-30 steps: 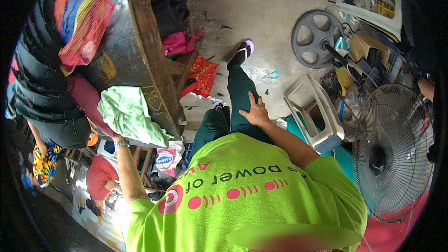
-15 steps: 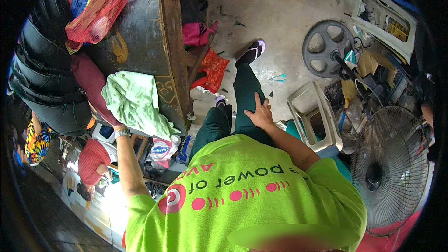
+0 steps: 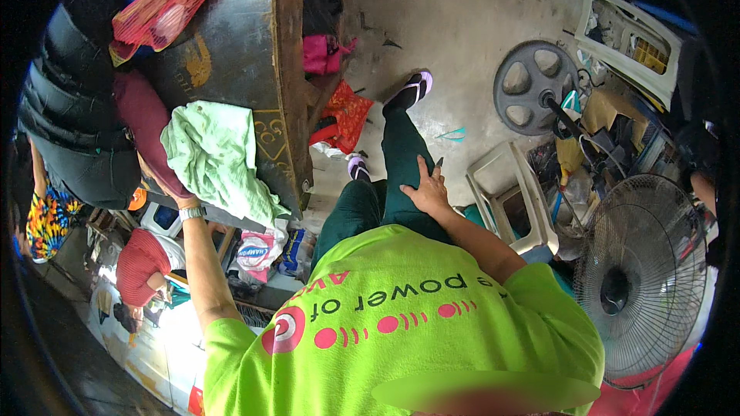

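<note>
Compared with half a second ago, the counter (image 3: pixel 231 31) and the things on it sit slightly higher in view, which looks like a tilt of the head; both hands keep their places. The step in hand appears to be a pause or a steadying hold, judging by how quietly both arms rest. Shifting the maroon roll (image 3: pixel 142 112) would call for a firm grip around its lower end, and a free second hand if it proves floppy.

The left hand (image 3: pixel 179 199) is at that end of the roll, by the counter's near edge, and seems to touch it. Most of its fingers are hidden, so I cannot tell whether they are clamped on it. The right hand (image 3: pixel 428 189) lies well apart from the left, fingers spread, resting on the dark green trousers (image 3: pixel 405 142) at the right leg and holding nothing.

The roll lies between a stack of black pail-like things (image 3: pixel 73 108) and a pale green cloth (image 3: pixel 212 150), which spreads toward the near right corner of the counter. Beyond the roll is a colourful net bag (image 3: pixel 173 8).
</note>
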Demonstrator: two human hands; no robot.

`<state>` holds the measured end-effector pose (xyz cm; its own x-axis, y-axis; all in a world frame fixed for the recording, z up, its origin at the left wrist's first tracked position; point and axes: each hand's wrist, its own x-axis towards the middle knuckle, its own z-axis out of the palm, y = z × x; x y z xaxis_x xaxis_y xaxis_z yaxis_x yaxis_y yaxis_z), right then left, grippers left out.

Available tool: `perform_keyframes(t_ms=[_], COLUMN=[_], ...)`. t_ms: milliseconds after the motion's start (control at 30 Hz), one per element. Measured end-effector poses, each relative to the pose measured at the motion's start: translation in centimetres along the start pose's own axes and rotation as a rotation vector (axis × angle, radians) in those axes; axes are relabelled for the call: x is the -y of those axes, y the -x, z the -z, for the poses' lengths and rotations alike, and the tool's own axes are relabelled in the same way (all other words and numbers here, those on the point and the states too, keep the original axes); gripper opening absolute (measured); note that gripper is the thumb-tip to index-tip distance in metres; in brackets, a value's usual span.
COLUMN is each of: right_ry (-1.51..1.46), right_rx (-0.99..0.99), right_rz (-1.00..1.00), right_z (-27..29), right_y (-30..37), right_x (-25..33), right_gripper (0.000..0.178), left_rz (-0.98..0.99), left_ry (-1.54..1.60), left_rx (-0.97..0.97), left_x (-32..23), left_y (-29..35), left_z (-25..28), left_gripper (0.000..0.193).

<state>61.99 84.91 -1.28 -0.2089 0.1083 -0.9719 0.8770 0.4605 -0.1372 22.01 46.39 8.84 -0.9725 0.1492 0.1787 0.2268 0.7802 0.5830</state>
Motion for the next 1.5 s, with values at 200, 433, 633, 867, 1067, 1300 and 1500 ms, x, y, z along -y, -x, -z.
perform_keyframes(t_ms=[200, 433, 633, 867, 1067, 1300, 1500], right_ry=[0.023, 0.038, 0.335, 0.6, 0.613, 0.834, 1.132], right_rx=[-0.047, -0.09, -0.118, -0.217, -0.226, -0.006, 0.252], right_rz=[0.02, 0.072, 0.237, 0.428, 0.473, 0.77, 0.84], right_z=[-1.3, -4.0, -6.5, -8.0, -9.1, -10.8, -12.6], right_y=[0.1, -0.1, 0.4, 3.7, 3.3, 3.2, 1.6], right_x=[-0.5, -2.2, -2.7, -0.9, 3.0, 10.6, 18.5], right_gripper=[0.099, 0.097, 0.088, 0.043, 0.034, 0.032, 0.031], left_rz=[0.18, -0.295, -0.198, 0.05, 0.764, 1.307, 1.182], left_ry=[0.273, -0.323, -0.054, 0.648, 0.64, 1.051, 0.795], left_rx=[-0.135, -0.111, -0.258, -0.231, 0.505, 0.814, 0.65], left_x=[-3.3, -5.8, -7.4, -6.4, 0.5, -2.0, -2.3], left_y=[-1.5, -1.9, -1.2, 16.6, 42.0, 53.2, 52.9], left_z=[-2.8, -2.7, -1.9, 2.0, 5.1, 9.7, 6.4], left_gripper=[0.046, 0.038, 0.03, 0.022, 0.041, 0.081, 0.091])
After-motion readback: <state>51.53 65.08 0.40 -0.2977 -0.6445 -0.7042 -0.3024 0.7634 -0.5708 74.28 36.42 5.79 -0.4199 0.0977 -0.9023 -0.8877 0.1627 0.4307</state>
